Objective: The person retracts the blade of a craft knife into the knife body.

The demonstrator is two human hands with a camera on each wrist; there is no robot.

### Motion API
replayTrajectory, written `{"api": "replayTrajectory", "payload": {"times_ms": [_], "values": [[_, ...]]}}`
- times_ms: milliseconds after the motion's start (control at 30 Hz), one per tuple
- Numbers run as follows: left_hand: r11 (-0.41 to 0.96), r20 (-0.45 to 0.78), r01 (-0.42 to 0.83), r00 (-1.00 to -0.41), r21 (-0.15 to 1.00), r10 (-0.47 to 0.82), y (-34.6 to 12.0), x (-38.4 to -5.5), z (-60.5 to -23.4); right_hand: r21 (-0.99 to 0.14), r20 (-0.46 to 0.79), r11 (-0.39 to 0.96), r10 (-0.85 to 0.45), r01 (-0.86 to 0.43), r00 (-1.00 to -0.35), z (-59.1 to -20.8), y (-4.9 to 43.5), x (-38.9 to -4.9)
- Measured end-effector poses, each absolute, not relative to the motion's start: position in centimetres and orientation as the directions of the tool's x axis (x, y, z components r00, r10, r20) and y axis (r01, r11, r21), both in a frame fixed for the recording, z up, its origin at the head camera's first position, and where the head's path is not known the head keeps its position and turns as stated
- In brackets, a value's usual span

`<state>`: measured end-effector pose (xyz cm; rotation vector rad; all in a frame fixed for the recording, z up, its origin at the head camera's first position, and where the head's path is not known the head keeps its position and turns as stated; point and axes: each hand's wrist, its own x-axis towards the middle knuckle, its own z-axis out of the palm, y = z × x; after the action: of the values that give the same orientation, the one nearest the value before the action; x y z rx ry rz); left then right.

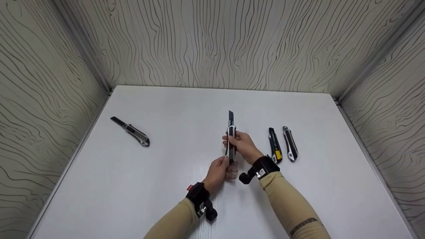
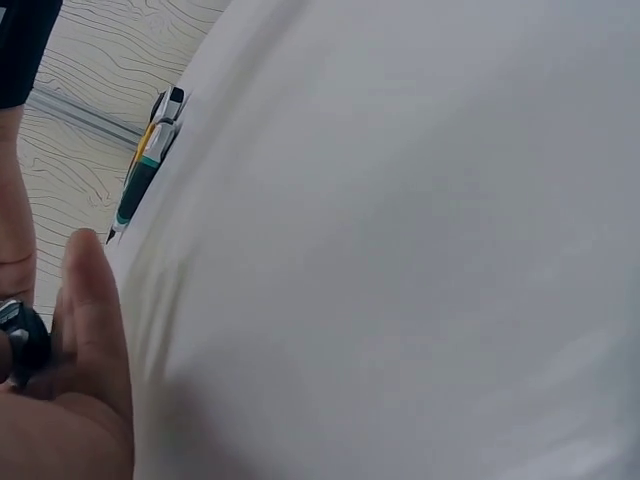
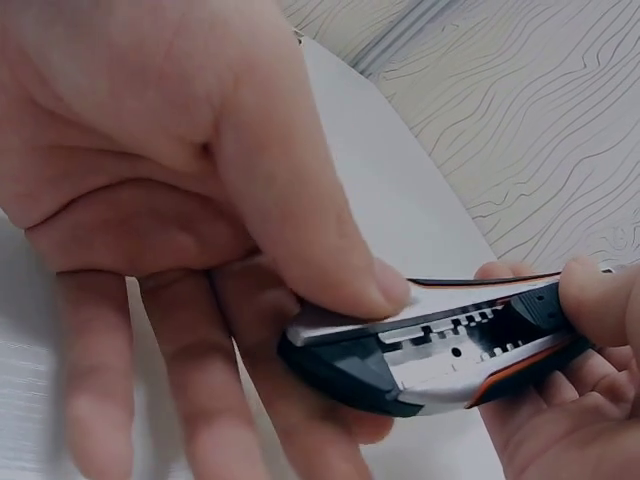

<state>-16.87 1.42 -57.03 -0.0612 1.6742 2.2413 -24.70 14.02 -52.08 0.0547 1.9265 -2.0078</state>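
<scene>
Both hands hold one silver-and-black utility knife, its dark blade out and pointing away from the body. Around the middle of the handle my right hand grips it. In the right wrist view, that hand's thumb lies by the black slider. The left hand pinches the rear end, thumb on top, its other fingers spread out below. From the left wrist, only a dark end of the knife shows, and the blade is out of sight.
Another utility knife with its dark blade out lies at the left of the white table. Two more lie on the right: a black-and-yellow one and a silver-and-black one. Wood-patterned walls enclose the back and sides.
</scene>
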Motion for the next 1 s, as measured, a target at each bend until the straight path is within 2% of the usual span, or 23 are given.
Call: {"api": "replayTrajectory", "payload": {"times_ms": [267,1000], "values": [[-0.314,-0.208,-0.268,-0.955,0.911,0.212,1.57,-16.89,-56.91,-0.959,-0.278,0.014,-0.252,0.283,-0.927,-52.0,13.93,-24.76],[-0.269,-0.212,-0.267,-0.953,0.925,0.218,1.69,-17.12,-56.76,-0.942,-0.323,-0.032,-0.178,0.334,-0.93,-52.49,13.54,-24.29]]}}
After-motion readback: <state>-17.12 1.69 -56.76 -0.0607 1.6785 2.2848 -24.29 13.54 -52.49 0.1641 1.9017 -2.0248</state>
